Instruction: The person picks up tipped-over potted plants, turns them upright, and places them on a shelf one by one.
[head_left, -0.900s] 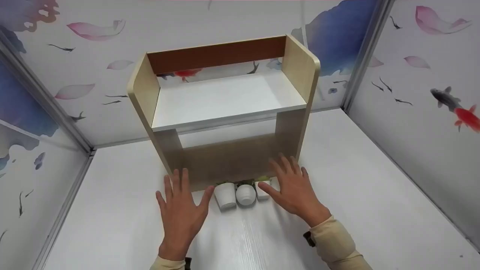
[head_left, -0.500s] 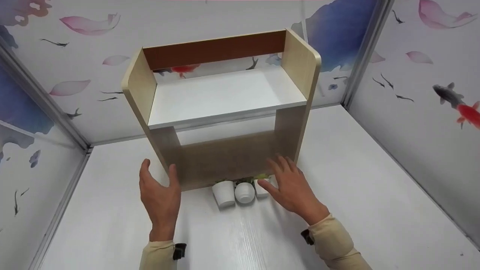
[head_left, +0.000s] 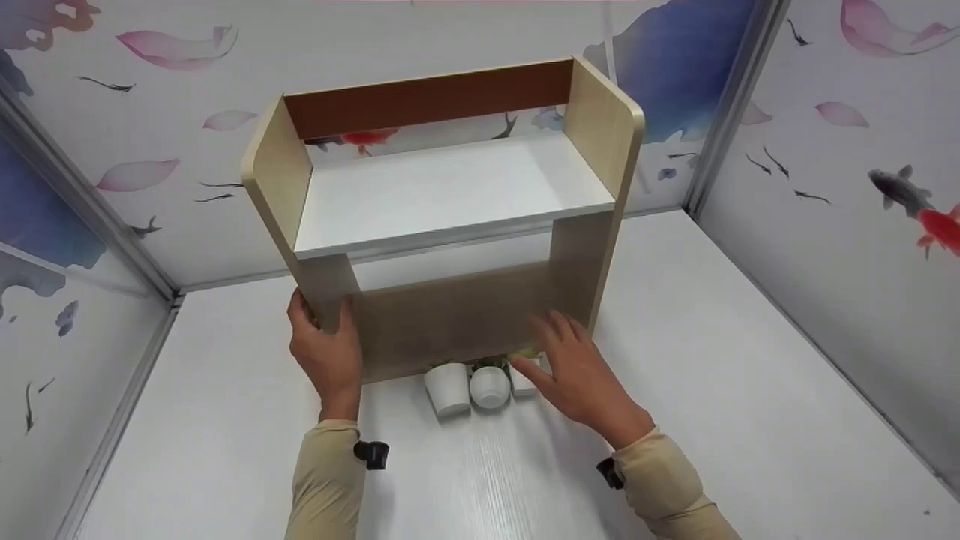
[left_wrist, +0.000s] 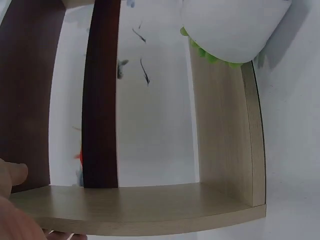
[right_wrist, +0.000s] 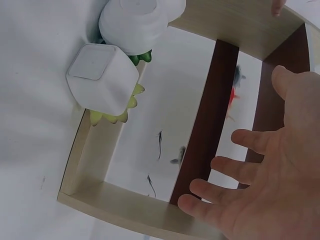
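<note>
The wooden shelf (head_left: pixel 450 217) stands upright on the white table (head_left: pixel 750 420), near the back wall, and three small white pots (head_left: pixel 480 386) lie on their sides at its front foot, touching one another. Our left hand (head_left: pixel 326 352) grips the lower part of the left side panel, with the thumb on one face and the fingers curled round the edge. Our right hand (head_left: pixel 577 375) is spread, with straight fingers, just in front of the right side panel and beside the square pot (right_wrist: pixel 102 80); we cannot tell if it touches the wood. To handle the shelf well, we think both panels should be held low and evenly, so it does not tilt, and the pots at the foot should not be pushed.
</note>
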